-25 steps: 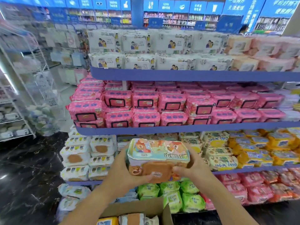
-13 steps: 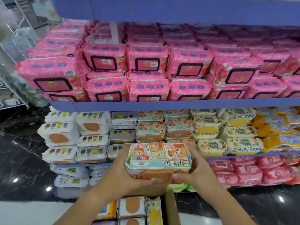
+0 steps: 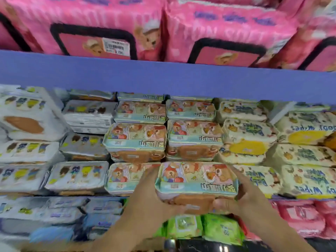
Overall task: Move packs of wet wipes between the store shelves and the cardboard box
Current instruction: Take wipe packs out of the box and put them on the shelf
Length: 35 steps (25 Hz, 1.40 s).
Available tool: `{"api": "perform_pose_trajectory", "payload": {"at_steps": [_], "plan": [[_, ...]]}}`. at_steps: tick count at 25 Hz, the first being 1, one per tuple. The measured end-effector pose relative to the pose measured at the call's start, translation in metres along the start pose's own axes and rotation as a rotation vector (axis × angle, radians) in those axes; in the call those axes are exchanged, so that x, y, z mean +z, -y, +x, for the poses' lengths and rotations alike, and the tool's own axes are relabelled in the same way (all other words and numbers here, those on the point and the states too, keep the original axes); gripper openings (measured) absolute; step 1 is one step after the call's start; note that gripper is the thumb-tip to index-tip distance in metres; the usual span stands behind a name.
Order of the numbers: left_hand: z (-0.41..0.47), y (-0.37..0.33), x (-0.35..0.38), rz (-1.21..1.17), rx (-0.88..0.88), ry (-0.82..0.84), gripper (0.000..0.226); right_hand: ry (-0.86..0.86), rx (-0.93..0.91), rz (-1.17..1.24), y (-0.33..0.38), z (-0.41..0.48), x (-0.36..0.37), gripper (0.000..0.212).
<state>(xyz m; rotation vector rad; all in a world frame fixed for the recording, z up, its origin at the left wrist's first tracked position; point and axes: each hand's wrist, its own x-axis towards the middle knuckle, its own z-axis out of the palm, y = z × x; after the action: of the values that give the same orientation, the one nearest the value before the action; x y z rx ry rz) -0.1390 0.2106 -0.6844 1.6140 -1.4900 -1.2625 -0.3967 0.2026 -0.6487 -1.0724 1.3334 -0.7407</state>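
Fingers (image 3: pixel 224 204) of your left hand (image 3: pixel 151 195) and right hand (image 3: pixel 254 195): curled round the ends of one bear-print pack (image 3: pixel 196 179). Change: pack carried from mid-air in under the blue shelf edge (image 3: pixel 163 82), beside a matching pack (image 3: pixel 125 179). Seated or not: blur hides it; probably nearly stocked.

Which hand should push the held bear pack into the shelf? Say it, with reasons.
Right hand, probably: its thumb lies across the front of the bear pack, ready to push. The left hand grips the end beside the neighbouring bear pack, which would block its fingers.
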Motion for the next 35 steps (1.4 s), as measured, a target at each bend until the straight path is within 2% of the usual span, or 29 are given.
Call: {"api": "perform_pose_trajectory", "payload": {"at_steps": [5,8,11,16,20,23,28,31,35], "plan": [[0.043,-0.002,0.036,-0.050,0.029,-0.132,0.085,0.027,-0.061,-0.055,-0.001,0.056,-0.033,0.096],[0.038,0.001,0.044,-0.019,0.027,-0.195,0.081,0.008,-0.048,-0.072,-0.014,0.060,-0.035,0.064],[0.034,-0.004,0.048,-0.012,-0.024,-0.198,0.075,-0.066,-0.059,-0.150,-0.020,0.055,-0.029,0.048],[0.023,-0.016,0.052,-0.054,-0.068,-0.165,0.074,-0.180,-0.045,-0.324,-0.030,0.034,-0.023,0.034],[0.004,-0.026,0.040,-0.119,-0.094,-0.131,0.060,-0.308,0.019,-0.349,-0.031,0.012,-0.010,0.046],[-0.020,-0.021,0.021,-0.135,-0.149,-0.055,0.073,-0.378,0.092,-0.309,-0.030,-0.012,0.021,0.038],[-0.060,0.001,-0.017,-0.175,-0.236,0.069,0.062,-0.366,0.161,-0.157,-0.028,-0.055,0.087,0.044],[-0.083,0.022,-0.039,-0.181,-0.278,0.134,0.073,-0.349,0.182,-0.060,-0.033,-0.077,0.128,0.043],[-0.116,0.069,-0.061,-0.121,-0.373,0.174,0.076,-0.296,0.236,-0.049,-0.063,-0.093,0.174,0.044]]}}
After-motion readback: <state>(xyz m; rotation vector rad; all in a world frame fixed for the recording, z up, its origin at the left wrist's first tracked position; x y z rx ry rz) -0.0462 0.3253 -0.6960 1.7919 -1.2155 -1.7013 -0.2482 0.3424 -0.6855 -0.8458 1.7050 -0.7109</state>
